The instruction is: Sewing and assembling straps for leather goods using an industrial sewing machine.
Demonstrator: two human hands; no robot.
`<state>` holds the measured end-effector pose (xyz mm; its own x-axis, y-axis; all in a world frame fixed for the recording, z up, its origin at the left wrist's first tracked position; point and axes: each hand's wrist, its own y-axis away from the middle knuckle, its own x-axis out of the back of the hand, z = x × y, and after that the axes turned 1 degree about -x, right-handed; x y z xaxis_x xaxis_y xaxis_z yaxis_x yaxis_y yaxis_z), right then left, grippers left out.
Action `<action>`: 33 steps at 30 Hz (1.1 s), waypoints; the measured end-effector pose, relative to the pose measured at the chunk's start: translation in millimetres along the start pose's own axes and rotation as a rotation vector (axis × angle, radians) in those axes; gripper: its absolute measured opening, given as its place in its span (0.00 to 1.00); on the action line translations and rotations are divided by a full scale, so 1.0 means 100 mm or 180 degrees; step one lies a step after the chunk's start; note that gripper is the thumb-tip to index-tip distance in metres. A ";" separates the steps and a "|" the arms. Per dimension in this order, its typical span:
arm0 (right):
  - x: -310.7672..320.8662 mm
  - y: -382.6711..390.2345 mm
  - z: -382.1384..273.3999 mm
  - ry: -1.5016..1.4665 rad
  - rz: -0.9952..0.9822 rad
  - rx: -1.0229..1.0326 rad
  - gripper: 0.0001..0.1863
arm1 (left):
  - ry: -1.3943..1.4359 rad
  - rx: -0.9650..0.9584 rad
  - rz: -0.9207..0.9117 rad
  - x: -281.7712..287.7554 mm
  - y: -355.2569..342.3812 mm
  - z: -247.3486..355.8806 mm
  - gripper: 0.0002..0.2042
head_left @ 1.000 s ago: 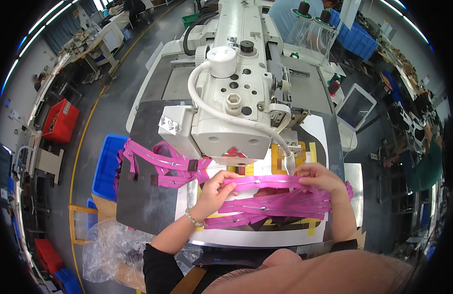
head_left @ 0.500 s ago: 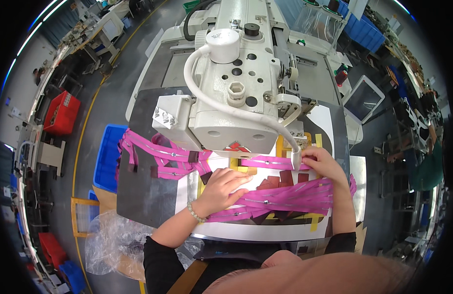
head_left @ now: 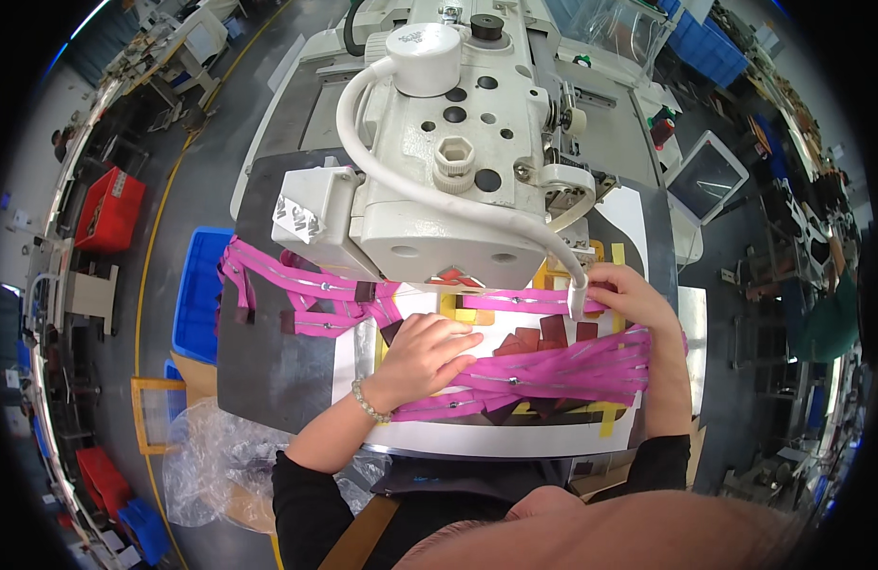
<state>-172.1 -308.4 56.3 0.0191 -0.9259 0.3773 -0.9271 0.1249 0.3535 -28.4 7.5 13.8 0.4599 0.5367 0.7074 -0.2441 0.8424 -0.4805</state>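
A pink zipper point(head_left: 524, 301) lies straight across beneath the head of a white sewing machine point(head_left: 448, 214). My right hand point(head_left: 634, 296) is closed at its right end, fingertips bent onto the tape. My left hand point(head_left: 425, 356), a beaded bracelet at its wrist, rests with fingers stretched out beside the yellow pieces point(head_left: 472, 315) at the zipper's left end; nothing shows in it. Between my forearms spreads a bundle of pink zippers point(head_left: 563, 369) with metallic teeth. Several dark red patches point(head_left: 551, 332) lie just beyond that bundle.
More pink zippers point(head_left: 301, 277) with dark end tabs hang over the table's left side, near a blue bin point(head_left: 200, 294). A white hose point(head_left: 439, 201) curves down close to my right hand. A screen point(head_left: 707, 178) stands at the right; clear plastic bags point(head_left: 211, 465) lie lower left.
The whole view has shifted slightly, so the machine and table sit a little higher and further left. Both hands keep nearly the same places on the work.
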 end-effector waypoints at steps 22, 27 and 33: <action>-1.06 -0.73 -0.23 -0.3346 0.0795 0.0822 0.20 | -0.0028 -0.0245 0.0039 0.07 0.03 0.01 0.12; -0.92 -0.52 -0.26 -0.2138 0.0481 0.0818 0.12 | 0.0220 -0.0354 -0.0067 0.08 0.03 0.00 0.14; -0.90 -0.34 -0.33 0.0767 0.0727 0.1630 0.09 | 0.0077 -0.0178 -0.0327 0.02 0.05 0.00 0.19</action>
<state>-129.9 -217.7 39.0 -0.1727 -0.7817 0.5993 -0.9788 0.0680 -0.1933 -28.7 12.3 13.0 0.5006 0.4459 0.7420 -0.1469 0.8885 -0.4348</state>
